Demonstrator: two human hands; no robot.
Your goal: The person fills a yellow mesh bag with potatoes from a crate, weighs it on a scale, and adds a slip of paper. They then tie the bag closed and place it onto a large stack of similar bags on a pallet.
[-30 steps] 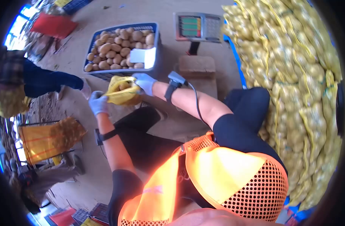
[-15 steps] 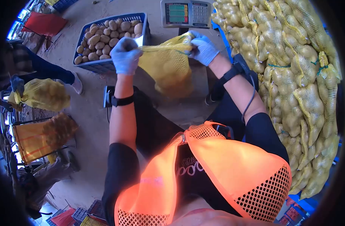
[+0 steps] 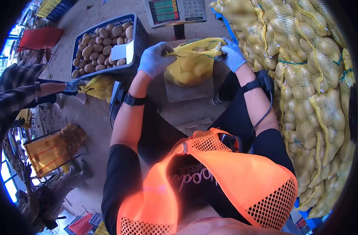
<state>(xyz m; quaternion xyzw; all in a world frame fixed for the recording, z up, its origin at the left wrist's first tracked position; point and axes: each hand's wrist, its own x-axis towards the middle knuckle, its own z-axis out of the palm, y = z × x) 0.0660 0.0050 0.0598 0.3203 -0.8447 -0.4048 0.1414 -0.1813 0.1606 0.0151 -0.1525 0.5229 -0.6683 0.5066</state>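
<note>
A yellow mesh bag of potatoes [image 3: 188, 70] rests on the scale platform [image 3: 190, 93] in front of me, its mouth partly spread. My left hand [image 3: 156, 60], in a pale blue glove, grips the left side of the bag's rim between thumb and fingers. On the opposite side, my gloved right hand [image 3: 232, 55] is closed on the rim near a green drawstring. Some potatoes show through the mesh and at the opening. Behind the bag stands the scale's display unit [image 3: 176, 11].
A blue crate [image 3: 138, 37] of loose potatoes, with a white card [image 3: 122, 51] on top, is at the left. Filled mesh sacks [image 3: 304, 98] are piled at the right. At far left, a co-worker's gloved hand [image 3: 74, 86] holds another yellow bag [image 3: 98, 88].
The bag has come down onto the scale platform, and my hands have lowered with it, its mouth now wider. The co-worker's bag has moved right, closer to me.
</note>
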